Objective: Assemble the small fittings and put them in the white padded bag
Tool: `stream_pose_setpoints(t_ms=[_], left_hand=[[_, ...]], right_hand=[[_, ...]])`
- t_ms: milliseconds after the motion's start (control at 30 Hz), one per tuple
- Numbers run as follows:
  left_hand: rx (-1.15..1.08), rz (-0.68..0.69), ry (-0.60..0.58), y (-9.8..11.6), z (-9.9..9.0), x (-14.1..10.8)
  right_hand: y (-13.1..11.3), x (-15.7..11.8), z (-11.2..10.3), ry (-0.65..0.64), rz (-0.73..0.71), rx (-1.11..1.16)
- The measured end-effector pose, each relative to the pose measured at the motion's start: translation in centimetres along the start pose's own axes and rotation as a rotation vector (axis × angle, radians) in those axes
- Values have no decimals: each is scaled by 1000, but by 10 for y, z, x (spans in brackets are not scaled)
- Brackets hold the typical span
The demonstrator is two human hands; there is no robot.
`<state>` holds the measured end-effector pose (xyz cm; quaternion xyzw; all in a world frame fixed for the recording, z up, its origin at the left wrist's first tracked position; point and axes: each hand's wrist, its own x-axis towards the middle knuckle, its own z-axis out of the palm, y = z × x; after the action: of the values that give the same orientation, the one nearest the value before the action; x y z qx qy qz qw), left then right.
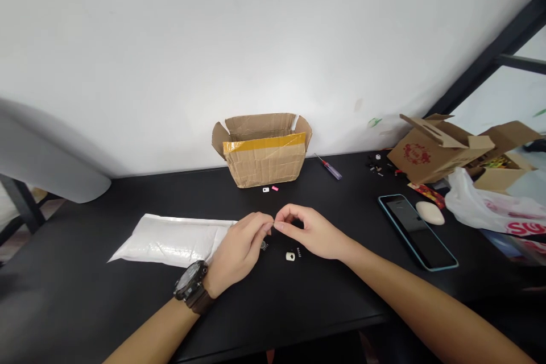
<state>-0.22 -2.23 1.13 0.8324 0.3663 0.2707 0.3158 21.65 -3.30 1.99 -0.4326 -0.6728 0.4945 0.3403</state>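
Note:
My left hand [244, 242], with a dark watch [190, 283] at its wrist, is closed in a pinch above the black table [341, 301]. Facing it, my right hand [310, 230] also pinches, thumb against forefinger. The fingertips of both hands nearly meet; whatever is between them is too small to make out. Below them on the table lie a small white piece with a dark mark [290, 256], a tiny spring-like part [299, 252] and a small grey round piece [263, 245] partly behind my left fingers. A white padded mailer [174, 239] lies left, partly covered by my left hand.
An open cardboard box [267, 162] stands against the wall, with a white piece [265, 189] and a pink piece [275, 188] before it. Rightward are a screwdriver [331, 170], a phone [418, 232], a cream rounded case [430, 212], another carton [435, 151] and a plastic bag [486, 205].

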Motion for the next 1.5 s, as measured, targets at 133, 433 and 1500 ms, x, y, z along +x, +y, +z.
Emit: stream_pose_setpoints(t_ms=[133,433,1500], left_hand=[[-27,29,5,-1,0,0],[57,184,49,-6,-1,-3],[22,189,50,-2,1,-4]], right_hand=[[5,1,-1,-58,32,120],[2,-2,-1,-128,58,221],[-4,-6,-1,-165,34,213]])
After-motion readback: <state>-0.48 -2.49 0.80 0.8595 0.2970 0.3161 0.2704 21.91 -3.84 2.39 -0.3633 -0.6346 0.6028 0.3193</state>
